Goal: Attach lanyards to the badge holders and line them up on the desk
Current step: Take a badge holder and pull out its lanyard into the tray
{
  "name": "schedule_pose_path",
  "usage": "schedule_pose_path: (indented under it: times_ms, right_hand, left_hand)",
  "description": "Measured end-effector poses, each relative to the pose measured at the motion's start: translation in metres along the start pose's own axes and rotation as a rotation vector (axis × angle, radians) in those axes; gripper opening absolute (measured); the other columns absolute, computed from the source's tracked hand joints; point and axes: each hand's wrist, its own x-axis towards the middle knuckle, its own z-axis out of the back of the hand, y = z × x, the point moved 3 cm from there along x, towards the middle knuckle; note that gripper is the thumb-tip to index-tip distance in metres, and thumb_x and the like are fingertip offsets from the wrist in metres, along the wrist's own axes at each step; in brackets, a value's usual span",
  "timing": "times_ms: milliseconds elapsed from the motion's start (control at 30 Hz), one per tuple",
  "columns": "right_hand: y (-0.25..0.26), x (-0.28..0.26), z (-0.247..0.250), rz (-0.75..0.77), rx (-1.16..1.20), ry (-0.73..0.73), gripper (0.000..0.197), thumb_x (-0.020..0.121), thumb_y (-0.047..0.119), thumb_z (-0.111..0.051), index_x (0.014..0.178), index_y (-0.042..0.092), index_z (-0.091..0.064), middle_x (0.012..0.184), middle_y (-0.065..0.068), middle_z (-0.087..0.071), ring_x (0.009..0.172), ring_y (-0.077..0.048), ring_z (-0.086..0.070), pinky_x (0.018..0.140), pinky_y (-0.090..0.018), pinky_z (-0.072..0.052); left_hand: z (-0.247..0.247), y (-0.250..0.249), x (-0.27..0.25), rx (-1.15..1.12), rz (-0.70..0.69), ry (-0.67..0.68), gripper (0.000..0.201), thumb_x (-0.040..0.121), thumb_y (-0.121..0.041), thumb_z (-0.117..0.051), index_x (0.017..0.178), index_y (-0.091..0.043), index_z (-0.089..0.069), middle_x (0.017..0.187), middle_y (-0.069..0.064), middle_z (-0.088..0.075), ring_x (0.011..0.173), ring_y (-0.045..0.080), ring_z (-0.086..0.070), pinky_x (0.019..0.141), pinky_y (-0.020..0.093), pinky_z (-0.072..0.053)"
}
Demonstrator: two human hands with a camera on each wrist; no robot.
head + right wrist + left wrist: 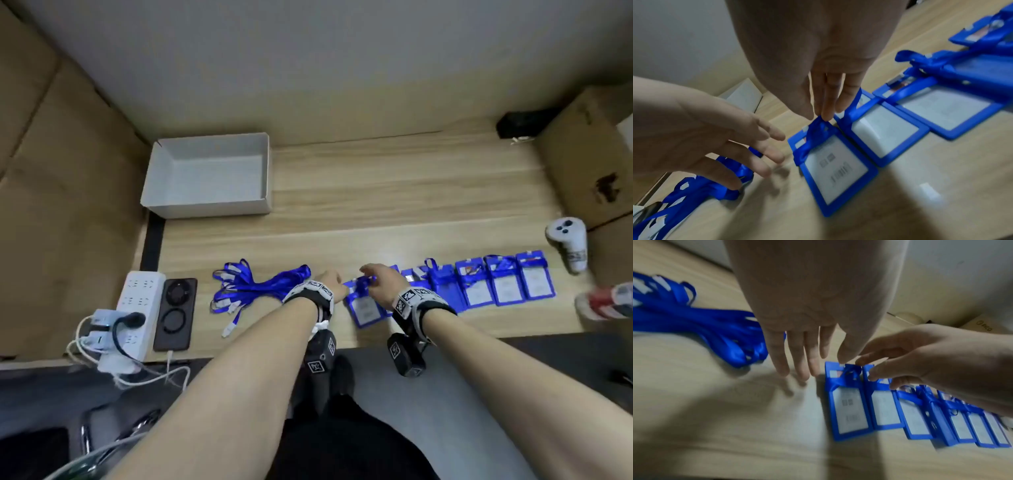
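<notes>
Head view: right hand (382, 284) pinches lanyard (817, 129) (left hand (330, 284) relaxed); badge holder (364, 308) lengthwise toward person.

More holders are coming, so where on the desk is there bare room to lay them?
Bare wood lies between the white box and the holder row, and between the loose lanyards and the leftmost holder. The row's right end is crowded by a white controller.

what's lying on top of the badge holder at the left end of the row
A bunched blue lanyard lies across the top of that badge holder, pinched by the right hand. Its clip is covered by the ribbon.
</notes>
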Motion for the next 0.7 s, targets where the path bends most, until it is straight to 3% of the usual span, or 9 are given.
schedule_pose_path:
  times_ms: [167, 267, 367, 533, 700]
  right_hand:
    - [-0.001, 0.007, -0.011, 0.012, 0.039, -0.059, 0.057, 0.083, -0.003, -0.05, 0.138, 0.01, -0.05, 0.138, -0.013, -0.051, 0.125, -0.029, -0.052, 0.106, -0.032, -0.039]
    - [0.0, 0.012, -0.017, 0.025, 0.031, -0.076, 0.056, 0.083, -0.003, -0.051, 0.138, 0.008, -0.051, 0.135, -0.014, -0.053, 0.124, -0.03, -0.052, 0.102, -0.03, -0.037]
    - [0.004, 0.014, -0.02, 0.027, 0.038, -0.101, 0.05, 0.086, -0.001, -0.051, 0.134, 0.009, -0.054, 0.132, -0.012, -0.055, 0.121, -0.028, -0.054, 0.098, -0.029, -0.039]
    - [0.016, 0.015, -0.024, 0.041, 0.033, -0.127, 0.039, 0.089, 0.004, -0.053, 0.126, 0.012, -0.06, 0.125, -0.007, -0.058, 0.114, -0.025, -0.057, 0.094, -0.032, -0.044]
    - [0.037, 0.015, -0.022, 0.092, -0.01, -0.132, 0.025, 0.09, 0.02, -0.06, 0.114, 0.02, -0.068, 0.11, 0.0, -0.057, 0.099, -0.02, -0.06, 0.084, -0.032, -0.048]
  left_hand:
    - [-0.029, 0.016, 0.02, -0.056, 0.067, 0.044, 0.02, 0.083, -0.032, -0.059, 0.096, -0.016, -0.058, 0.093, 0.008, -0.068, 0.085, 0.028, -0.065, 0.067, 0.03, -0.044]
    - [-0.039, 0.019, 0.024, -0.208, 0.095, -0.014, 0.007, 0.082, -0.022, -0.062, 0.084, -0.018, -0.055, 0.082, 0.009, -0.068, 0.07, 0.025, -0.061, 0.061, 0.029, -0.043]
    - [-0.042, 0.023, 0.024, -0.368, 0.126, -0.073, 0.017, 0.083, -0.013, -0.061, 0.073, -0.02, -0.051, 0.069, 0.008, -0.065, 0.055, 0.021, -0.056, 0.046, 0.021, -0.037]
    - [-0.029, 0.03, 0.017, -0.458, 0.114, -0.114, 0.02, 0.089, -0.012, -0.057, 0.074, -0.022, -0.05, 0.064, 0.006, -0.061, 0.049, 0.017, -0.054, 0.041, 0.019, -0.033]
    - [-0.006, 0.04, 0.001, -0.43, 0.042, -0.152, 0.018, 0.092, -0.008, -0.055, 0.08, -0.02, -0.05, 0.065, 0.0, -0.054, 0.05, 0.015, -0.049, 0.041, 0.02, -0.032]
